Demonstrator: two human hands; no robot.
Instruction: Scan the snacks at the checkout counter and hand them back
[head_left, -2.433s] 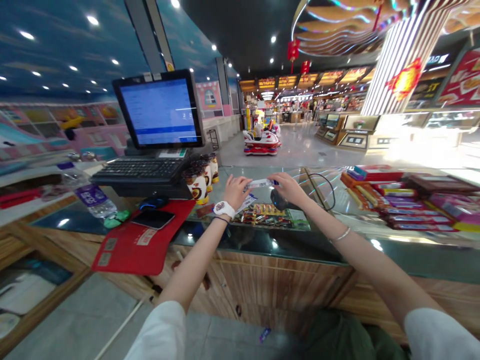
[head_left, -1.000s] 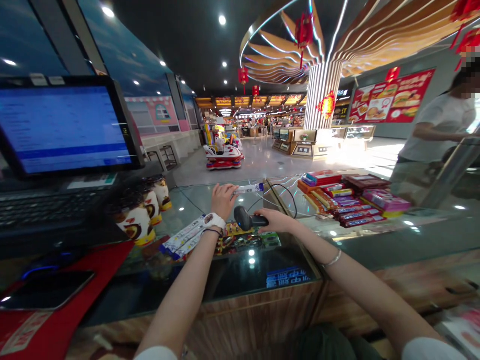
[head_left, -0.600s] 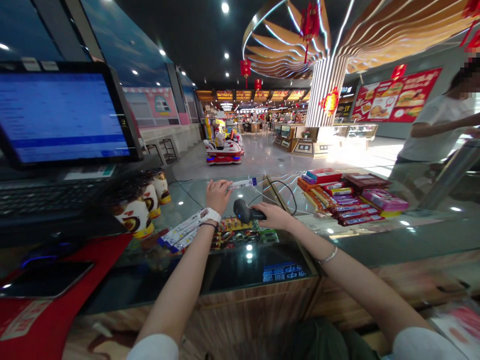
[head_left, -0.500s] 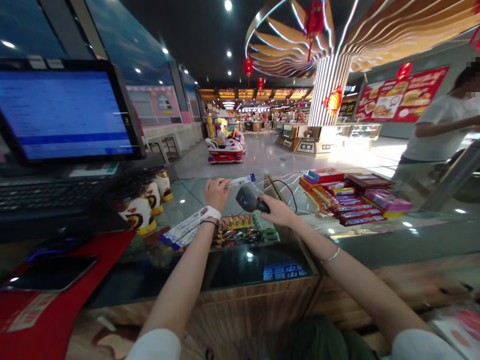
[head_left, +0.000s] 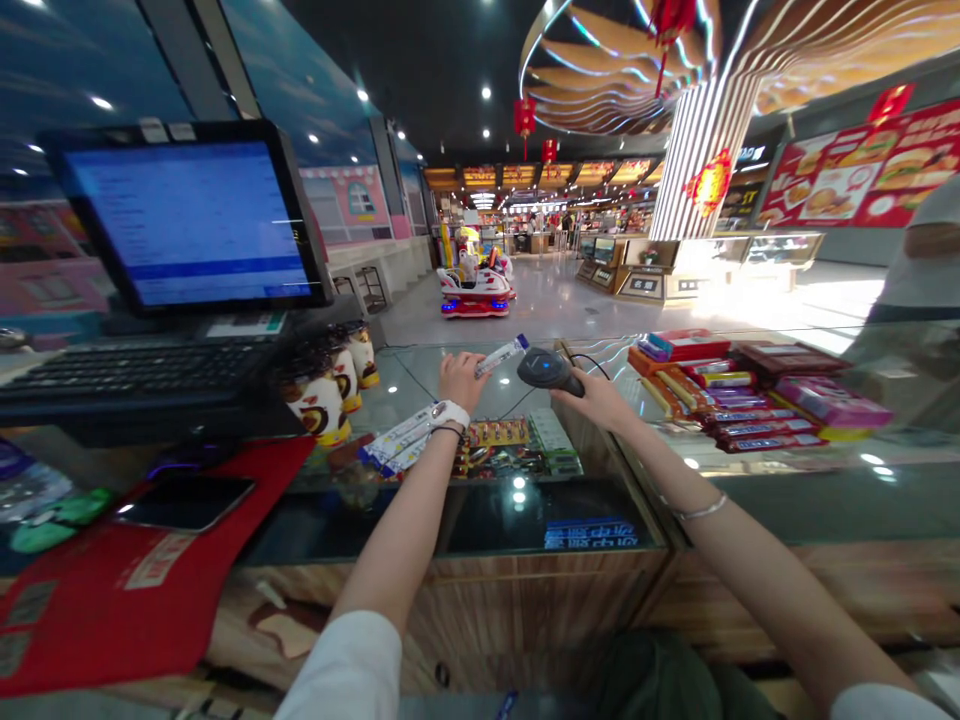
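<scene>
Scanner has come up and right since the last frame, and the slim packet tips steeper. Right hand is wrapped round the scanner's handle; left hand pinches the packet's left end above the glass counter. Biggest worry imo: the scanner's head is so near the packet's right tip (can't tell if touching) that a small drift could knock it loose, since the pinch looks light. Shiny wrap could throw glare too. Hard to see: the person at far right is cut off, screen text is mush, right fingertips are mostly hidden, and the packet's print is unreadable.
</scene>
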